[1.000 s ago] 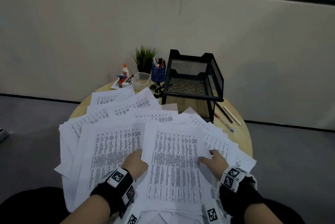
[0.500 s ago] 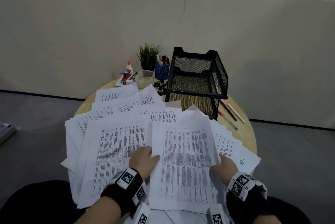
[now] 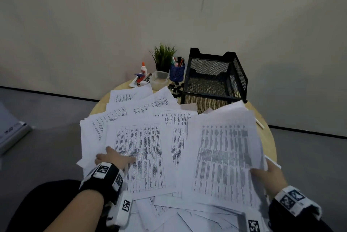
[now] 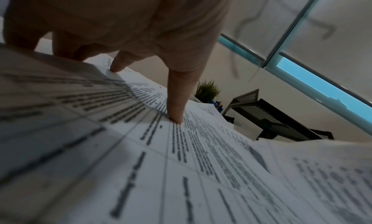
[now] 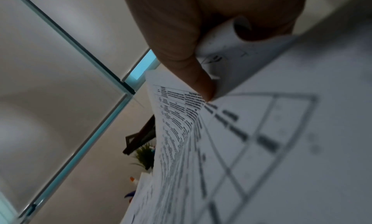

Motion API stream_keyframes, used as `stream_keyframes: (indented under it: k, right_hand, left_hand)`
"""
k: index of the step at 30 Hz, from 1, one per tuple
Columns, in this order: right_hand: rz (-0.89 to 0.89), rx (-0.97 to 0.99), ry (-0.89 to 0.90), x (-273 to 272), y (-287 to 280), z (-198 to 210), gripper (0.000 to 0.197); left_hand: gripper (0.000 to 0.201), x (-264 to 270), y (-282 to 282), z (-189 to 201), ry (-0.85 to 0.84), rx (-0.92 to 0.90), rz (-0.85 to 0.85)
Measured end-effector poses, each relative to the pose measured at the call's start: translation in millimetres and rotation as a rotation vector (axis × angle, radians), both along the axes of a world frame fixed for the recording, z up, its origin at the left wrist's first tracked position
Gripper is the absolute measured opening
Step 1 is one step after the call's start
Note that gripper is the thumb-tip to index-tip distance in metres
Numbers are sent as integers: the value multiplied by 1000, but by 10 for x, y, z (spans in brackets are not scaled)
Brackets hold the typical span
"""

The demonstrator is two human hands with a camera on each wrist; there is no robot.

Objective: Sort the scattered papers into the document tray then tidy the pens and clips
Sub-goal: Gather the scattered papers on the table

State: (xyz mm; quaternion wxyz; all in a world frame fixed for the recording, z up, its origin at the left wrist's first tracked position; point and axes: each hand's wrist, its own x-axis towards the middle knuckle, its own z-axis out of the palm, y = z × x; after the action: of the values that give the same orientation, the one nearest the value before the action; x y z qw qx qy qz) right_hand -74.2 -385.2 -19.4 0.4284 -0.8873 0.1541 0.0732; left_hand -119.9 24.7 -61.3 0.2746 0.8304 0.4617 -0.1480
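Note:
Printed sheets (image 3: 142, 147) lie fanned across the round wooden table (image 3: 267, 143). My left hand (image 3: 114, 157) rests on the left sheets, and its fingertips (image 4: 177, 114) press down on the print with straight fingers. At the right, my right hand (image 3: 266, 170) grips a bundle of sheets (image 3: 225, 156) by its near right edge and holds it raised off the pile. Its thumb (image 5: 191, 68) pinches the paper (image 5: 261, 132), which curls into the palm. The black mesh document tray (image 3: 214, 96) stands behind the papers. Black clips (image 3: 175, 88) lie beside the tray. A blue pen cup (image 3: 177, 72) stands behind them.
A small plant (image 3: 164, 56), a glue bottle (image 3: 143, 68), a clear plastic tub (image 3: 159, 78) and a small tray of desk items (image 3: 139, 80) stand at the table's back. A white pen (image 3: 260, 123) lies right of the papers. A wall is close behind.
My right hand has gathered a bundle of sheets and lifted it to the right. My left hand has slid left onto the sheets there.

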Motion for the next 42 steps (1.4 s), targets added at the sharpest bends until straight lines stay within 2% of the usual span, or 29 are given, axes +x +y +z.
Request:
stream_keyframes:
  k: [5, 11, 14, 17, 20, 23, 25, 29, 33, 36, 39, 42]
  right_hand:
    - [-109, 103, -134, 55, -106, 411, 47]
    - [-96, 218, -208, 75, -46, 805, 43]
    - [-67, 242, -159, 119, 40, 701, 46]
    - [-38, 203, -112, 160, 125, 411, 42]
    - [14, 128, -14, 168, 220, 80, 33]
    - [87, 37, 94, 155, 334, -176, 33]
    - [115, -53, 146, 130, 411, -258, 37]
    - [119, -236, 178, 52, 537, -318, 64]
    - [165, -431, 250, -38, 651, -272, 60]
    - [197, -339, 263, -29, 718, -350, 67]
    - [213, -238, 234, -36, 769, -346, 63]
    - [163, -179, 271, -14, 692, -289, 65]
  left_hand:
    - [107, -11, 62, 68, -77, -17, 94]
    - [80, -49, -120, 26, -326, -141, -32]
    - [57, -92, -217, -37, -448, -216, -123]
    - [54, -130, -322, -56, -514, -267, -173]
    - [42, -122, -389, -44, -549, -303, -153]
    - [31, -99, -415, -57, -541, -342, -174]
    - [33, -108, -433, -81, -545, -391, -185]
    - [46, -144, -463, -102, -550, -411, -198]
    - [49, -149, -552, -90, -559, -398, -230]
    - [48, -152, -666, -102, -557, -394, -250]
    - [51, -141, -791, -101, -553, -421, -275]
    - [58, -118, -908, -102, -531, -409, -353]
